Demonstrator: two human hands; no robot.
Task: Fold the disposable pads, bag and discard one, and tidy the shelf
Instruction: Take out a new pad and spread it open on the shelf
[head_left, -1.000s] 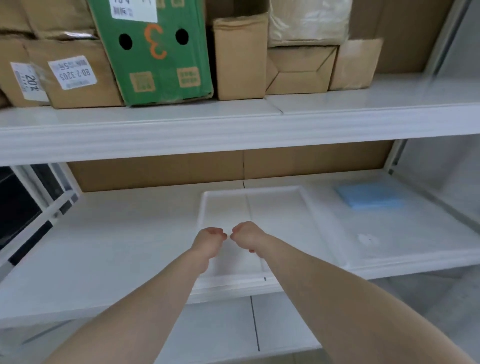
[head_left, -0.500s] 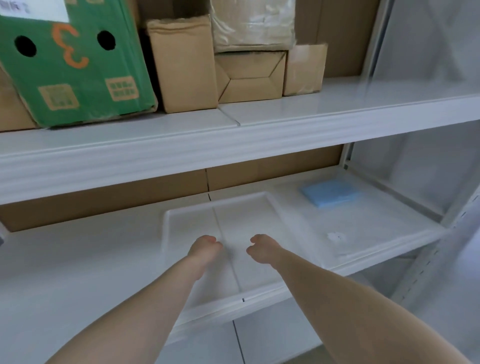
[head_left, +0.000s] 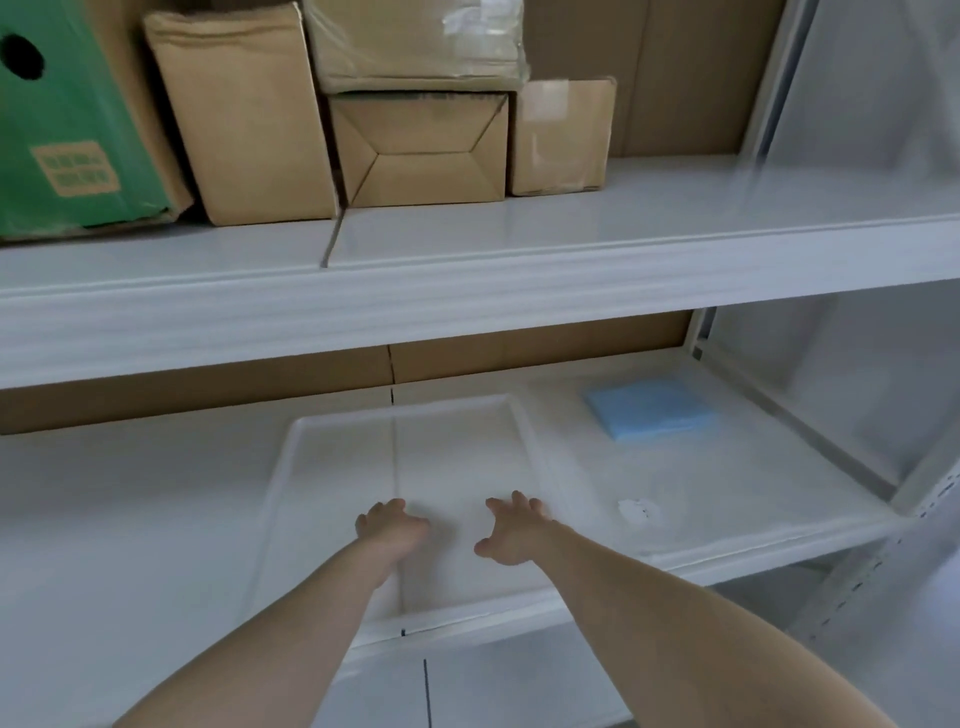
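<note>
A white disposable pad (head_left: 447, 452) lies flat on the middle shelf (head_left: 130, 499), its raised border forming a rectangle. Both my hands rest over its near part. My left hand (head_left: 389, 530) is loosely curled with fingers pointing forward. My right hand (head_left: 509, 532) has its fingers spread apart over the pad. Neither hand holds anything. A folded blue pad (head_left: 652, 408) lies at the back right of the same shelf. A small white crumpled scrap (head_left: 636, 509) sits near the shelf's front right.
The upper shelf (head_left: 519, 280) carries a green box (head_left: 67, 145) at the left and several brown cardboard boxes (head_left: 249, 114), one wrapped in clear film. A clear plastic sheet (head_left: 872, 156) hangs at the right. The white shelf post (head_left: 930, 483) stands right.
My hands have moved apart and opened from closed fists. The view has shifted right and closer to the shelf.
</note>
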